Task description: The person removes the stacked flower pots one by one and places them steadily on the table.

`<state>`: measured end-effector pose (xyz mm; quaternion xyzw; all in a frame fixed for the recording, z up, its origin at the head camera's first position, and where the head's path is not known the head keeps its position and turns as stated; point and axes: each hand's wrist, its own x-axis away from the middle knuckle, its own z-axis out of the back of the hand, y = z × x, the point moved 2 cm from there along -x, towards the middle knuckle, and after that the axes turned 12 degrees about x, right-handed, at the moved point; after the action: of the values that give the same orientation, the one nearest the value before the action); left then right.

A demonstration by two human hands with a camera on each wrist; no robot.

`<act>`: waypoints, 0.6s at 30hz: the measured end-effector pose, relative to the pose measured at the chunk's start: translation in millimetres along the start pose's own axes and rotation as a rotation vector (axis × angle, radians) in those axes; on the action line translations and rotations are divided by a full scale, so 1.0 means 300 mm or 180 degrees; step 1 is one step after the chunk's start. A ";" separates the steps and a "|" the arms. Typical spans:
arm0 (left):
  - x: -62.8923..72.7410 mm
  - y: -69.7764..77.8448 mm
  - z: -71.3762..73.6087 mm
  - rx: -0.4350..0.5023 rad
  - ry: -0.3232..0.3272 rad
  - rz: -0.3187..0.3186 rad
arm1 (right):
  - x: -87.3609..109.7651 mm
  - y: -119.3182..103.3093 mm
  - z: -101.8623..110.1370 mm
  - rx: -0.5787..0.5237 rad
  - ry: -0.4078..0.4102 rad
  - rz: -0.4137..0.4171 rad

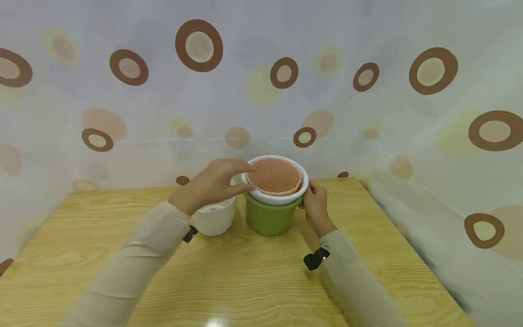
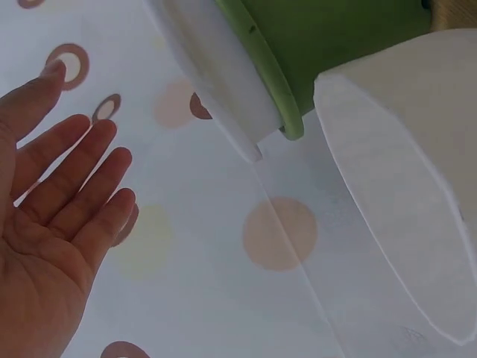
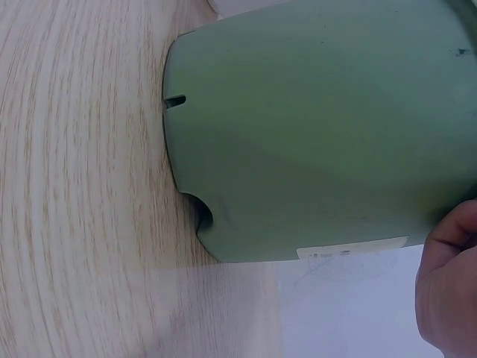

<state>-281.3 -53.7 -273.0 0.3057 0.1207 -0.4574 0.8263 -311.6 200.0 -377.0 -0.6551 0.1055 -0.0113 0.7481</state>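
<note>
As right hand point(image 1: 316, 203) grips it, green pot point(image 1: 269, 218)

Left grip point(image 1: 213, 183) loosely spread, right grip point(image 1: 317, 203) curled.

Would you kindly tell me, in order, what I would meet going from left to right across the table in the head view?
Left sleeve, lone white pot, green pot, right hand, right sleeve.
</note>
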 end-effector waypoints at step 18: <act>-0.073 0.046 -0.067 -0.0026 -0.0139 -0.0058 | 0.000 -0.004 -0.001 -0.0056 0.0005 0.0048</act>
<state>-280.4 -21.0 -272.8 0.2912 0.1073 -0.4709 0.8258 -311.6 199.4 -376.0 -0.6609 0.1110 -0.0053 0.7422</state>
